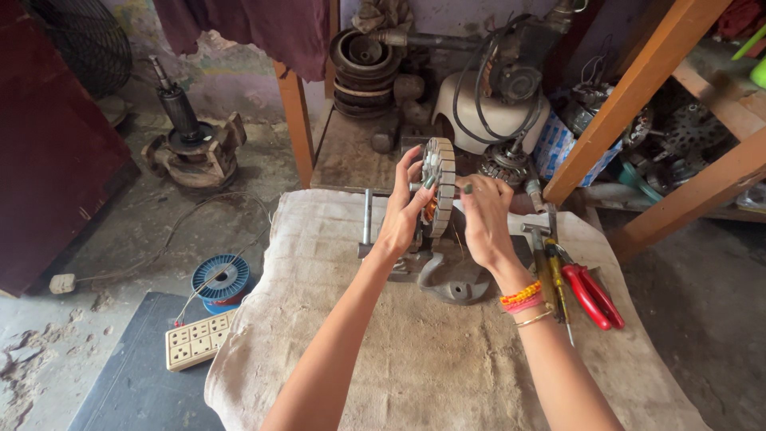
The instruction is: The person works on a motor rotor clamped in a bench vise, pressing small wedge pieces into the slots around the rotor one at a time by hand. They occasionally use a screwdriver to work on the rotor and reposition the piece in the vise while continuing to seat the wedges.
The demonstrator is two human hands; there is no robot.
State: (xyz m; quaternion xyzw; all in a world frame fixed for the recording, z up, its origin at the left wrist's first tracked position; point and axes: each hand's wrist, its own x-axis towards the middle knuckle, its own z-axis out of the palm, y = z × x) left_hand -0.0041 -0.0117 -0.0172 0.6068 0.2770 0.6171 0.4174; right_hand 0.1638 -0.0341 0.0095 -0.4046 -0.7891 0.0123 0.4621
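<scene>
The slotted disc [440, 185] is pale grey with copper-orange windings showing at its lower edge. The cloth [431, 351] over the surface is dull beige with brown stains. At its right edge lie pliers [589, 292] with red handles; off its left edge sit a blue wire spool [221, 279] and a cream socket strip [197, 340]. Orange and pink bangles [523, 298] ring the right wrist.

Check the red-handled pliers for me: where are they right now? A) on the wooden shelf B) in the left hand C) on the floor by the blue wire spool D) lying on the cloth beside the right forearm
D: the red-handled pliers lie on the cloth next to the right forearm, while both hands are on the round stator.
</scene>
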